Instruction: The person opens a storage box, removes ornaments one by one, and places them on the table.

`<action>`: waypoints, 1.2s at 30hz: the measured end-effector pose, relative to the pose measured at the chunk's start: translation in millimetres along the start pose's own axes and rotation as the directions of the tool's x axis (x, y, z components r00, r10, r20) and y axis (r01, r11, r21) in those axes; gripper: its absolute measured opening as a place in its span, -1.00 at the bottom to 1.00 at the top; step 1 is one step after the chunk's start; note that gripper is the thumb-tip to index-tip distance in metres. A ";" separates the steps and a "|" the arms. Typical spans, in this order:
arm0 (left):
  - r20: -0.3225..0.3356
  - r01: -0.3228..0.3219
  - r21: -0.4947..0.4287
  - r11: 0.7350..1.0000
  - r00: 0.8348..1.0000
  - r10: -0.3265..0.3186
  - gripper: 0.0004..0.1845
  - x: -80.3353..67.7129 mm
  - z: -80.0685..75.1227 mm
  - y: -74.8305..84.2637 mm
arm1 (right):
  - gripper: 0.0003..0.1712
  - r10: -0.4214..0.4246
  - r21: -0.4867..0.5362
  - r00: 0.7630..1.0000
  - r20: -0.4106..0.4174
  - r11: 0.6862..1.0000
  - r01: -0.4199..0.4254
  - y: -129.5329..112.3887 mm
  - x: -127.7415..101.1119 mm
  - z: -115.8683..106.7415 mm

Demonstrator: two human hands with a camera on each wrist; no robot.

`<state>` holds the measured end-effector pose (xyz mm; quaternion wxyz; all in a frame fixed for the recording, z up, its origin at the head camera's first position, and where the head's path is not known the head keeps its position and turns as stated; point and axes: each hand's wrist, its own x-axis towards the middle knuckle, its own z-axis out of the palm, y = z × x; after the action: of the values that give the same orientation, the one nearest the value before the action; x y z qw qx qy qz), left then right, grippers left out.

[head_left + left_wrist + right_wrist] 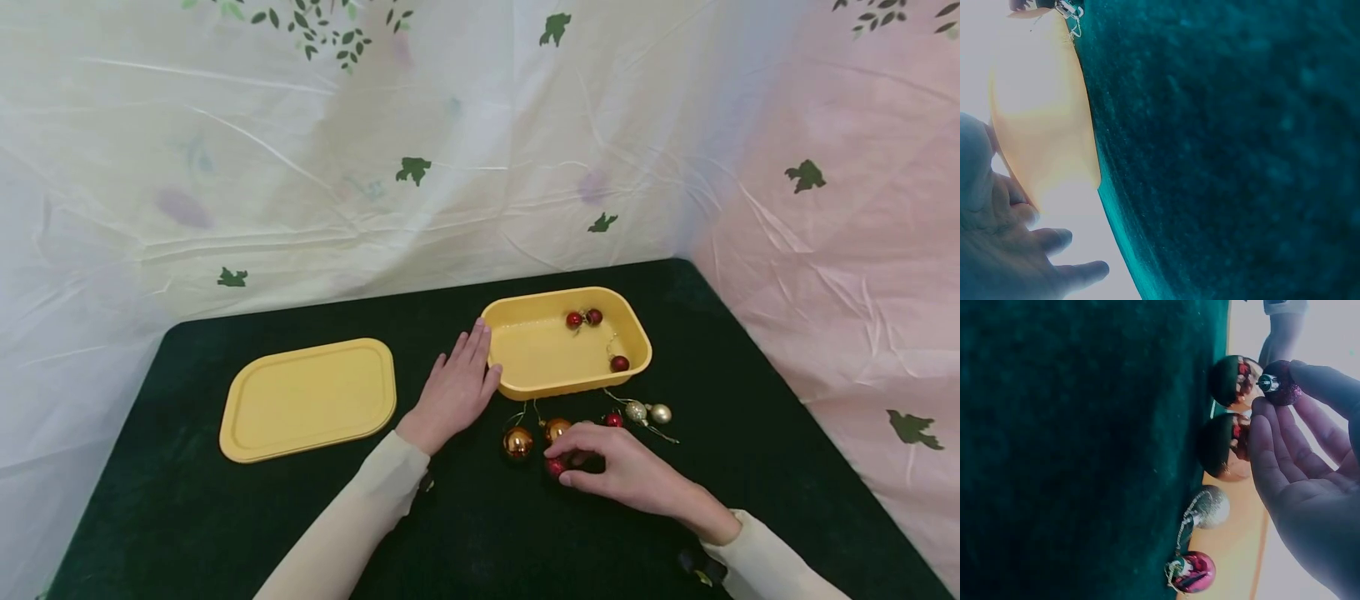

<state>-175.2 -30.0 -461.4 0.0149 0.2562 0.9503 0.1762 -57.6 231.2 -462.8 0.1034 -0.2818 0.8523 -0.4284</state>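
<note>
A small glittery red bauble (556,467) is pinched between the thumb and fingertips of the right hand (633,475), low and right of centre in the head view, just above the dark green felt table cover (187,500). In the right wrist view the same bauble (1280,383) is seen at the upper right, gripped at the fingertips (1266,415).

The left hand (453,390) is laid flat, fingers straight and relaxed, against the left end of the open yellow plastic rectangular tub (510,385) at the centre of the frame; nothing is grasped by it.

Three small red baubles (594,317) are seen inside the tub, towards its right side. Just below the tub, two shiny copper-gold baubles (518,442) are lying on the cloth beside the right hand, and a small red bauble (614,420) and two silver glitter baubles (648,412) are lying a little further right.

The flat yellow plastic lid (309,399) is placed left of centre, apart from the tub.
</note>
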 end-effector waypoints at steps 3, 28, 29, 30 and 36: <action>0.001 0.004 0.001 1.000 1.000 -0.004 -0.27 -0.2 0.5 0.7 | -0.64 0.000 0.005 1.000 0.010 1.000 0.000 1.4 -0.2 4.4; -0.015 0.003 0.006 1.000 1.000 -0.003 -0.27 1.1 3.2 0.5 | -0.70 0.028 -0.030 0.992 0.122 0.999 -0.025 4.7 5.2 22.9; -0.017 0.001 0.007 1.000 1.000 -0.001 -0.27 1.2 3.3 0.4 | -0.70 0.029 -0.033 0.992 0.122 0.999 -0.025 4.6 5.4 23.1; -0.018 0.000 0.009 1.000 1.000 0.000 -0.27 1.3 3.2 0.3 | -0.70 0.028 -0.036 0.992 0.123 0.999 -0.023 4.5 5.7 23.3; -0.013 0.000 0.006 1.000 1.000 0.000 -0.27 1.1 2.9 0.4 | -0.69 0.032 -0.044 0.991 0.132 0.999 -0.026 3.8 6.2 23.7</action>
<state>-175.6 -28.2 -463.9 0.0081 0.2553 0.9509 0.1748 -54.2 213.5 -479.9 0.1601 -0.2993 0.8563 -0.3892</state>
